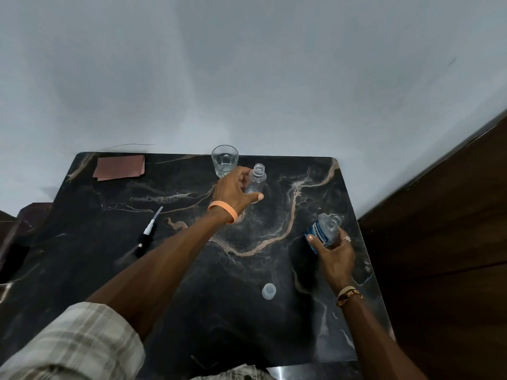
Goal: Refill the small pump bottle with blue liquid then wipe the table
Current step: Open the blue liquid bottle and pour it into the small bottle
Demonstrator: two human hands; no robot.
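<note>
Fingers (242, 171) of left hand (233, 192) around pump bottle (257, 183); of right hand (337, 257) around blue bottle (319, 231)

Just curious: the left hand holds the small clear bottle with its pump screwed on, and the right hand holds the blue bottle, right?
Not quite: the head view shows the small clear bottle in the left hand with its neck open; the pump lies apart on the table. The right hand does hold the blue bottle.
</note>
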